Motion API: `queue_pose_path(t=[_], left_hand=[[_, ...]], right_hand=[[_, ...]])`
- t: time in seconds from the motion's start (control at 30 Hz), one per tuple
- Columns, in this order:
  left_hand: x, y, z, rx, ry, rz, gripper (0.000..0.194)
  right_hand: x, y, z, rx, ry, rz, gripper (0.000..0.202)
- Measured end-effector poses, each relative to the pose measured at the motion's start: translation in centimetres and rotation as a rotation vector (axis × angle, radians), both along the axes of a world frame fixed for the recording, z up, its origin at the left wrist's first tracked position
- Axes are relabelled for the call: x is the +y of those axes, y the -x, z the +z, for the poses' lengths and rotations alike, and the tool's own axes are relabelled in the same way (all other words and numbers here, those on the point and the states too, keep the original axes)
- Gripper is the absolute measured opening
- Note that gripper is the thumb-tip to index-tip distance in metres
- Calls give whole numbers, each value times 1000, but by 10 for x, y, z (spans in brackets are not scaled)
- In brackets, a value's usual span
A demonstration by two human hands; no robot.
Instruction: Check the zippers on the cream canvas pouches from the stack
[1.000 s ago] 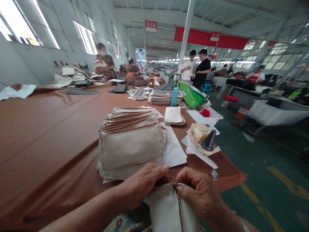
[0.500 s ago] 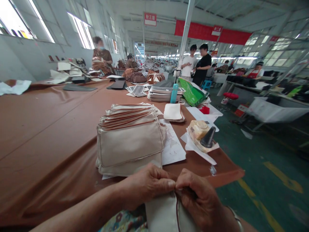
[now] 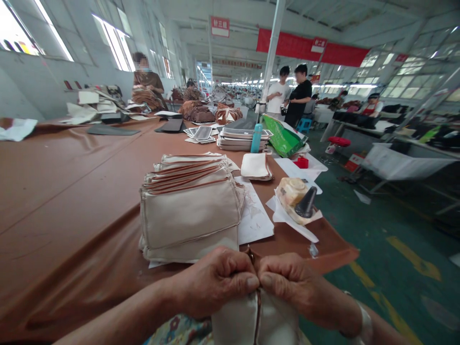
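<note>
At the table's near edge, my left hand (image 3: pixel 219 282) and my right hand (image 3: pixel 300 287) meet thumb to thumb, both closed on a beige leather bag piece (image 3: pixel 235 321). A dark brown-edged seam runs down its middle between my thumbs, and a brown tip of it pokes up beyond my fingers. Its lower part lies over my lap, cut off by the picture's bottom. Just past my hands stands a thick stack of similar beige leather pieces (image 3: pixel 190 213) with brown edges. The fingertips behind the piece are hidden.
Brown sheeting (image 3: pixel 72 191) covers the table. To the right are a smaller beige stack (image 3: pixel 256 166), white paper (image 3: pixel 253 223), a black cone-shaped object (image 3: pixel 306 203) beside a yellowish block (image 3: pixel 290 190), and a blue bottle (image 3: pixel 256 139). Several people stand or work farther back.
My right hand has turned so its thumb now lies against my left thumb on the seam. The brown tip now shows above my fingers. The view has shifted slightly.
</note>
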State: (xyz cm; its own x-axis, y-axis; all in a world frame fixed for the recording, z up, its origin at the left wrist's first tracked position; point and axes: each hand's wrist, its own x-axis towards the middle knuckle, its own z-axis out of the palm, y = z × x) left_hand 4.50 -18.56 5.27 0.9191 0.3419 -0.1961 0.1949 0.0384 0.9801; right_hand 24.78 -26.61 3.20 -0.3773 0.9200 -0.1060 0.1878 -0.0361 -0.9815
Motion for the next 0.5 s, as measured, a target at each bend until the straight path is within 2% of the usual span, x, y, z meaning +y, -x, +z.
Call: queue_pose_path(t=[0.07, 0.2, 0.27, 0.33, 0.43, 0.5], left_hand=[[-4, -2, -6, -42, 40, 29, 42], [-13, -4, -22, -137, 142, 157, 45], [-12, -4, -25, -138, 171, 161, 47], [-7, -2, -22, -124, 148, 140, 51], [5, 4, -9, -60, 83, 133, 74], [10, 7, 0, 5, 55, 92, 73]], right_hand=[[0, 3, -6, 72, -1, -30, 39], [-2, 13, -28, 401, 70, -113, 37], [-3, 14, -35, 489, 94, -114, 35], [-4, 13, -36, 508, 75, -108, 34], [-6, 8, -32, 469, 41, -107, 34], [-6, 6, -29, 420, 17, -106, 34]])
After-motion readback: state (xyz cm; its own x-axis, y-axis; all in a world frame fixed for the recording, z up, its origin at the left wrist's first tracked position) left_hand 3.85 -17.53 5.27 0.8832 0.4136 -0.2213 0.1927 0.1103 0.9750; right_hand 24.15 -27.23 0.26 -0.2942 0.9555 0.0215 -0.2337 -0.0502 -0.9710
